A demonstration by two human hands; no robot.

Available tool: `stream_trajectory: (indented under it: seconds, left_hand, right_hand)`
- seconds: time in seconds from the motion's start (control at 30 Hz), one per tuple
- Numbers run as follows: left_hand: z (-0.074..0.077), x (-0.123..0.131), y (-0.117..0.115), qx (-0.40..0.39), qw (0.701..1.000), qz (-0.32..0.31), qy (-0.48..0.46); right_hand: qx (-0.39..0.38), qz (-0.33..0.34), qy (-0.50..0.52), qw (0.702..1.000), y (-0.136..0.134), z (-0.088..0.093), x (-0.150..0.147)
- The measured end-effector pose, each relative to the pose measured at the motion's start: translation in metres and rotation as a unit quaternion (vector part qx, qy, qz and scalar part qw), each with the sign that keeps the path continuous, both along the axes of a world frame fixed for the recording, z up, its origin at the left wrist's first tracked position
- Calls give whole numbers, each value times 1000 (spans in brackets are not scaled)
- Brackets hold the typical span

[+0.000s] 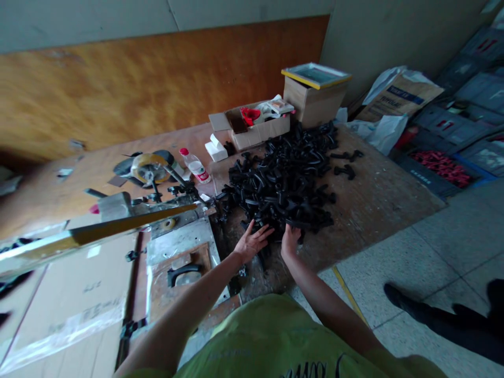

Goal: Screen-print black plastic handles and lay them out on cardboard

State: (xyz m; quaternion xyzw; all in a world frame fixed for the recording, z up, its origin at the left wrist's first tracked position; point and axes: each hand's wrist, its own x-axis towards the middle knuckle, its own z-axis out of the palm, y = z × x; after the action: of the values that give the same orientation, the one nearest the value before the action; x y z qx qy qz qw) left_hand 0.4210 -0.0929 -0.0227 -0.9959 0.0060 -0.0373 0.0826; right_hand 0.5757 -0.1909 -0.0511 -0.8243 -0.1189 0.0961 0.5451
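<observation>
Wooden worktable point(378, 205) carries everything; biggest thing on it is the heap of black plastic handles point(281, 181), spreading up and away from both hands twd the back wall. Left of the hands: a jig/press stn point(179, 262) w/ one black handle point(184, 272) seated in its wooden nest, and a yellow-edged bar point(118, 227) slanting out over it. Beyond the heap, well away from the grip: open carton point(255, 128) w/ red item, taller box point(313, 94), small bottle point(196, 166) w/ red cap further left, tape roll point(149, 165) past that. L hand point(252, 242) lies flat, fingers spread, fingertips touching the near edge of the heap, not closed on anything. R hand point(290, 240), just beside it, curls into the heap; fingers look wrapped on a piece at the edge but heap hides them, so can't tell if it's really clamped. Risks, my call: pieces interlock, so a pull on one could drag neighbours off the near table edge, which sits right under the wrists; L forearm passes close to the jig and bar, could snag. Hard to read: whole L side is motion-blurred, jig parts indistinct, R fingertips buried, strays at far R of heap tiny. Another person's shoe point(397, 299) on the floor at R, body cut off by frame.
</observation>
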Motion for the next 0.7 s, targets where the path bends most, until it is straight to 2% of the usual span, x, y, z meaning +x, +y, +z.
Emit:
stream_trajectory:
  seconds: [0.1,0.2,0.33,0.47,0.57,0.7]
  left_hand:
    - [0,-8,13,0,1000,12,-4]
    - [7,-12,18,-25,999,27,0]
    - [27,-17,7,-74,995,60,6]
    - [39,-29,-17,-120,985,123,9]
    - [33,-38,-40,-164,969,163,91]
    - [10,-38,-58,-180,945,193,191]
  right_hand:
    - [-6,-11,30,999,9,4,-14]
    - [-21,9,42,999,8,13,-20]
    - [-106,119,59,985,-5,33,-13]
    - [-201,200,58,957,-19,56,0]
    - [-260,246,57,932,-27,71,8]
    - [-340,262,0,903,-32,82,16]
